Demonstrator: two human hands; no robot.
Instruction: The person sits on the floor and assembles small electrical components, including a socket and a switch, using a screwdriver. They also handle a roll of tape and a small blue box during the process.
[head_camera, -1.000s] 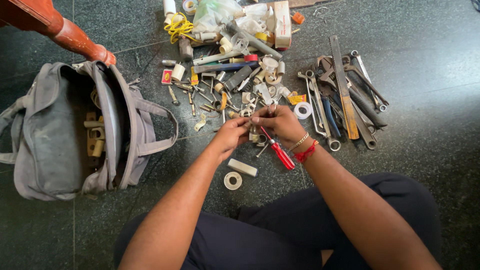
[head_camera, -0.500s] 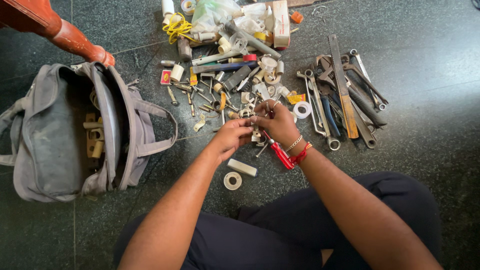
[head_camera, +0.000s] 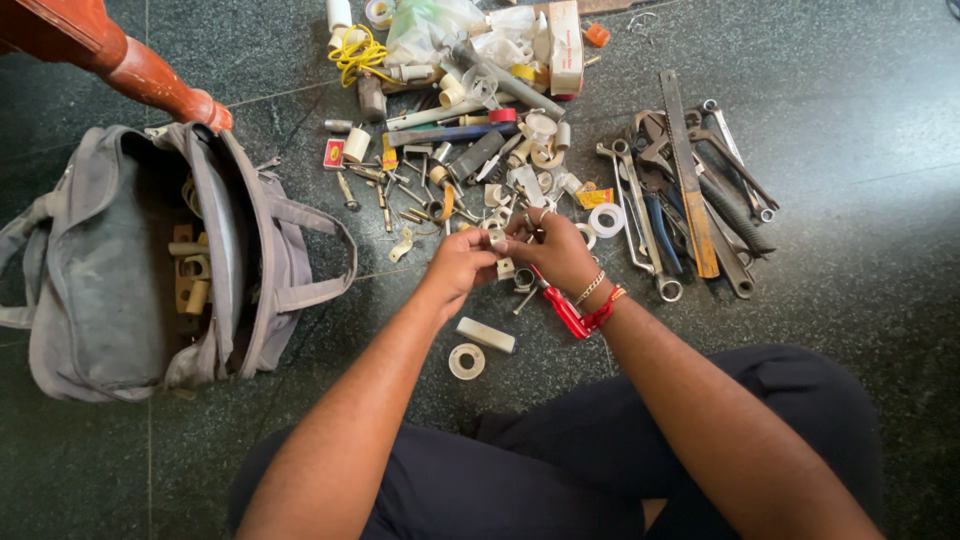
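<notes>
My left hand (head_camera: 462, 262) and my right hand (head_camera: 556, 250) meet over the dark stone floor, fingers pinched together on a small white clip-like fitting (head_camera: 499, 240). A second small white piece (head_camera: 506, 267) hangs just under it between the hands. Under my right wrist lies a red-handled screwdriver (head_camera: 562, 306). A scatter of small metal and plastic fittings (head_camera: 470, 180) spreads just beyond my fingers.
An open grey tool bag (head_camera: 160, 260) lies at the left with brass parts inside. Wrenches, pliers and a file (head_camera: 685, 190) lie at the right. A white block (head_camera: 486, 334) and a tape roll (head_camera: 466, 360) sit near my knees. A red wooden leg (head_camera: 130, 70) stands at upper left.
Both hands have shifted slightly up and away from me while working the small white fitting; my right hand's fingers have turned over it. Nothing else moved.
</notes>
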